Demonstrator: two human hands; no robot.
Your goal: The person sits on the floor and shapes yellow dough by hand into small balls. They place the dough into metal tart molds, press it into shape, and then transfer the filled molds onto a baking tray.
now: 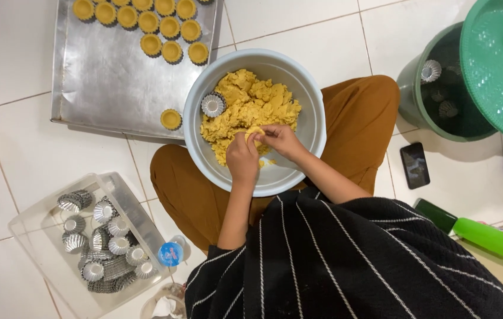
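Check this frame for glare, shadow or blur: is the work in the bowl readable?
Head view: even, soft light; sharp focus on both hands, left hand and right hand, pinching dough over the bowl. Mild sheen on the metal tray, faint shadows only, slight wide-angle bending at edges.

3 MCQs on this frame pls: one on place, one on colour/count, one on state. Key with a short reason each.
1. Where does the empty fluted tin mould in the grey bowl lie?
A. on the dough's left edge
B. under the right hand
C. outside the bowl

2. What colour is the rolling pin?
A. red
B. green
C. white

3. What are both hands doing?
A. resting on the knees
B. lifting the baking tray
C. pinching a dough piece

Key:
1 A: the mould sits beside the yellow dough, at its left.
2 B: its barrel is bright green.
3 C: left hand and right hand meet on a small dough piece above the bowl.
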